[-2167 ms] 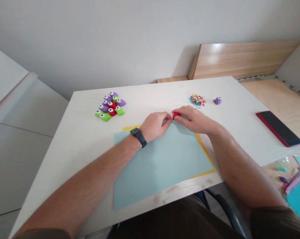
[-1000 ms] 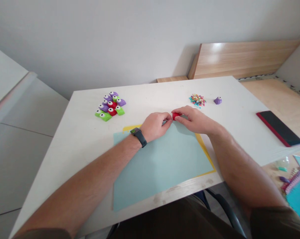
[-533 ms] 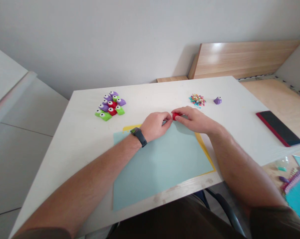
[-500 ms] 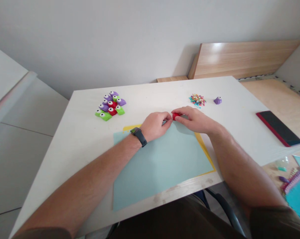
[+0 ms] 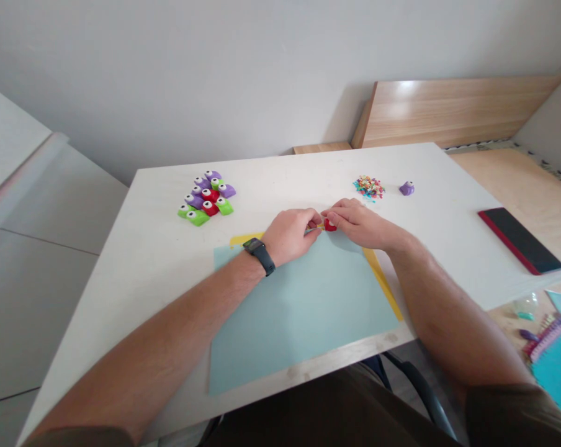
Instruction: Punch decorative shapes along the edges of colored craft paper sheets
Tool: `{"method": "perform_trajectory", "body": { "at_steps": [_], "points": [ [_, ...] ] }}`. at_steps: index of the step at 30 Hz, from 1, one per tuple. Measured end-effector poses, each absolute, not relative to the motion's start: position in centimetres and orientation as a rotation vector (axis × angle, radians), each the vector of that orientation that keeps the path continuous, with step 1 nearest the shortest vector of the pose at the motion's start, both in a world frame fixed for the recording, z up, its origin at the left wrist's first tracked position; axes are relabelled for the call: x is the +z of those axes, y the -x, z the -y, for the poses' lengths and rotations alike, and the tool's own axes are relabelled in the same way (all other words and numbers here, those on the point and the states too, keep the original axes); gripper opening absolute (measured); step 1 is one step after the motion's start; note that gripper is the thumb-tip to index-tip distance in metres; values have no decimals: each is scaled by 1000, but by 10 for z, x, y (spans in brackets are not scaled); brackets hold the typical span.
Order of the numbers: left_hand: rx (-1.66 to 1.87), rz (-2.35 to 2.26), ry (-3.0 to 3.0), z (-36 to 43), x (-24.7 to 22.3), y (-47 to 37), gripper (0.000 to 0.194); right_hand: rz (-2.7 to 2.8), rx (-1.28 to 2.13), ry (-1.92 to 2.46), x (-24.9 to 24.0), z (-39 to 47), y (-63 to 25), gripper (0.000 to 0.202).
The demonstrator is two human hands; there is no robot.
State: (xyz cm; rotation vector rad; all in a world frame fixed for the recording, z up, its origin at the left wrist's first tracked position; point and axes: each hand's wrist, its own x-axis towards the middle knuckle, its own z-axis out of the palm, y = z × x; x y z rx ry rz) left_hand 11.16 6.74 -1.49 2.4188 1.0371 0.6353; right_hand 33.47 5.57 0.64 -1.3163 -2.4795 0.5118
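Observation:
My right hand [image 5: 362, 224] has its thumb and fingers closed around a small red clay figure [image 5: 329, 226], with a bit of white showing on its top. Beside it, my left hand [image 5: 291, 234] is pinched, its fingertips close to the red figure's left side. Something small and yellow shows at those fingertips, too small to name. Both hands are over the far edge of a light blue sheet [image 5: 303, 310]. A dark watch [image 5: 260, 255] is on my left wrist.
Several purple, green and red clay figures with googly eyes [image 5: 210, 195] stand grouped at the back left of the white table [image 5: 136, 248]. A colourful heap of small bits [image 5: 369, 187], a lone purple figure [image 5: 406, 188] and a black-and-red phone-like slab [image 5: 520, 239] lie to the right.
My right fingers have shifted on the red figure, which now sits slightly lower, with white showing on it. The left hand has barely moved.

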Motion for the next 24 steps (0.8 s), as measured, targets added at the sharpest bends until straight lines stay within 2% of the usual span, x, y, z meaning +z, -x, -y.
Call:
{"method": "perform_trajectory", "body": {
  "at_steps": [11, 24],
  "points": [
    [646, -1061, -2381, -69, -11, -111, 16, 2210, 440, 1485, 3, -58, -337, 18],
    [709, -1083, -2288, -72, 5, -117, 17, 2246, 435, 1509, 1, -61, -337, 19]
  ]
}}
